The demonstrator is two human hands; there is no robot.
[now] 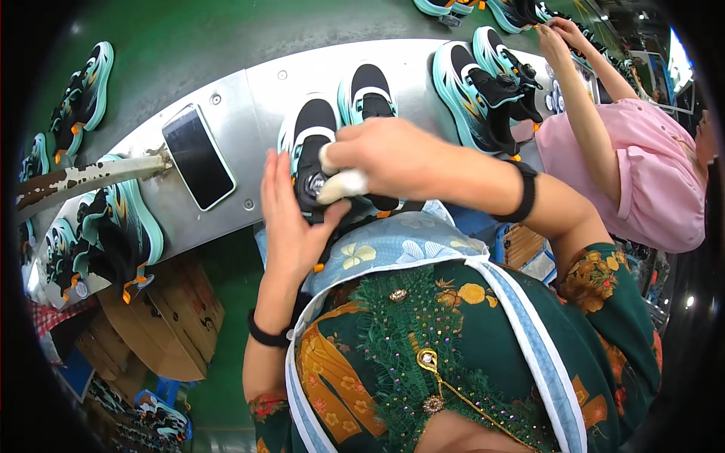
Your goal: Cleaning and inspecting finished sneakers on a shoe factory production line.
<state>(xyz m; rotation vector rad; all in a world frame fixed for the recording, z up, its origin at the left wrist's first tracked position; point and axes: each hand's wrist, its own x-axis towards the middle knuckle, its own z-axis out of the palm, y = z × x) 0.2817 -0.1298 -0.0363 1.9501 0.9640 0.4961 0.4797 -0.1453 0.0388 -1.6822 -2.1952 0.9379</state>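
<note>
A black, white and mint sneaker (316,115) stands on the metal table right in front of me, toe pointing away. My left hand (291,200) holds it, fingers along its left side and thumb round toward the heel. White covers wrap two fingertips of my right hand (385,162), which reaches over from the right. Those curled fingers touch the round dial (316,183) on the sneaker's tongue. Close to its right is a matching sneaker (368,87), its rear half hidden by my right hand.
A phone (198,157) lies at left beside a worn metal bar (98,177). More sneakers (121,219) stand at the left end, and another pair (479,90) at right. A co-worker in pink (627,158) handles shoes there. Cardboard boxes (162,321) sit below the table.
</note>
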